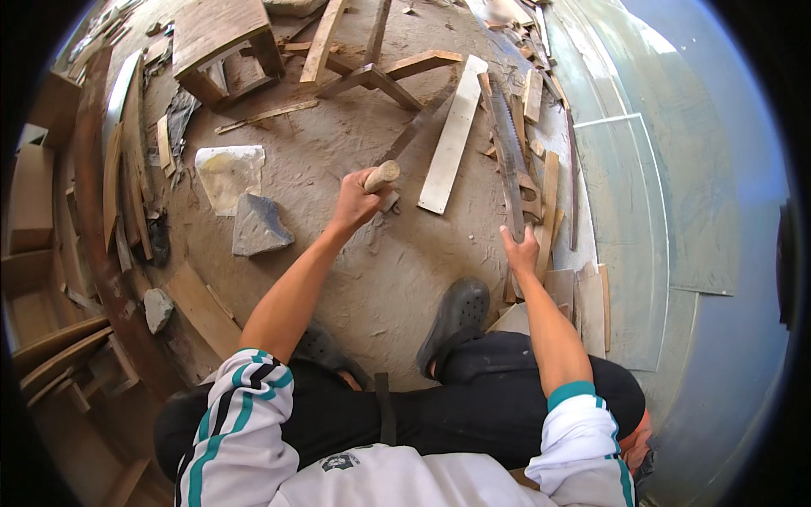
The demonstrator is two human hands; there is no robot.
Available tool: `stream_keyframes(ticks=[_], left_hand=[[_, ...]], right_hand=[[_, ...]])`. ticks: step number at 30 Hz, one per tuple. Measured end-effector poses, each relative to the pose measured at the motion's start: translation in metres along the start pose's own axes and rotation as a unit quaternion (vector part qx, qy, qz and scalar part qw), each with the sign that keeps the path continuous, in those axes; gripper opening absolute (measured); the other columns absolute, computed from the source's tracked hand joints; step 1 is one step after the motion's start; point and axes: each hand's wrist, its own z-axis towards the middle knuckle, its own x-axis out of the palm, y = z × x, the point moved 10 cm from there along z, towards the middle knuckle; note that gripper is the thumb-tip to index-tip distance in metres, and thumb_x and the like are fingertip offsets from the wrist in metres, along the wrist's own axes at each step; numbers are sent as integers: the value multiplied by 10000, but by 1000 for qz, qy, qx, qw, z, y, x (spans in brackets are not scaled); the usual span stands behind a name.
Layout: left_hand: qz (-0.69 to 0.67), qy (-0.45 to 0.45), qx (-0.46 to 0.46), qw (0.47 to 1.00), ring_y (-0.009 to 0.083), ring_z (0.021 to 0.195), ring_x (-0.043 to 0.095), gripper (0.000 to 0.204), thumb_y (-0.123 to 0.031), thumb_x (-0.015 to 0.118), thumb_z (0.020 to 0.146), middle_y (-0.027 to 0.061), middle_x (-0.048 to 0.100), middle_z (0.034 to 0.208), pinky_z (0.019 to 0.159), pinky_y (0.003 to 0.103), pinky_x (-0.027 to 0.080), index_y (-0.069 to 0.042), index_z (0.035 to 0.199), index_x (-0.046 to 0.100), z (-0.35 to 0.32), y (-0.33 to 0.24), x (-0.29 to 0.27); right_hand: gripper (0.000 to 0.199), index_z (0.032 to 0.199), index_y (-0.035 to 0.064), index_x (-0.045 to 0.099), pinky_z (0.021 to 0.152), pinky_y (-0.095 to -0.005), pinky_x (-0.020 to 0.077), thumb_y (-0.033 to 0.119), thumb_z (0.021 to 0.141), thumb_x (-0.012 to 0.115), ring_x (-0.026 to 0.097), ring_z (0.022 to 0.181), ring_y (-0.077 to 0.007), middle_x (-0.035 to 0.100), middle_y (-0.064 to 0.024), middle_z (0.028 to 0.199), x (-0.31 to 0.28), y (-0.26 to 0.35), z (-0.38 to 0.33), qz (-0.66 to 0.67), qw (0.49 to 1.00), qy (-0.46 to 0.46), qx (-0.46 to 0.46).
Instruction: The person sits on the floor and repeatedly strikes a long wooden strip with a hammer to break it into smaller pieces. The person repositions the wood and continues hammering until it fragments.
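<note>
- Person sits low on the dusty floor [338, 169], knees wide; dark shoe [456, 314] planted forward between the arms.
- Right hand [521, 252] lies fingers together on the near end of a long dark strip of wood [509, 160], pressing it down, not wrapped round it. Judgement: keep that palm flat and close to the working end so the strip does not skid over the scraps beneath.
- Left hand [359, 201] is closed tight on a pale wooden handle [383, 176], raised above the floor; the tool's head is hidden, kind not certain.
- Judgement: aim well ahead of the right fingers, short controlled swings.
- Beyond: pale plank [454, 135], grey stone [256, 225], wooden stool frame [226, 46].
</note>
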Motion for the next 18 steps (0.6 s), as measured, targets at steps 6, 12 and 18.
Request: stream_keyframes(ticks=[6,12,18], left_hand=[[4,5,4,1000,70,659,508,107,-87,718,839,15,588,673,607,294,463,10,857,674,-7,0,2],[-4,-4,21,1000,65,646,513,105,-87,724,822,11,589,665,595,295,463,2,845,674,-7,9,-3],[-34,-1,-21,999,74,630,501,111,-82,713,816,24,577,655,584,300,457,3,819,643,-2,16,-9]], right_hand=[[457,933,-2,694,727,-428,528,434,821,770,694,789,-326,719,-177,842,4,37,-30,58,998,21,29],[417,1033,-15,657,696,-474,545,325,811,749,707,752,-403,703,-249,795,33,126,-59,-23,987,90,-132],[254,936,-27,651,601,-410,524,197,818,675,649,593,-249,632,-137,630,14,140,-26,129,987,84,54]])
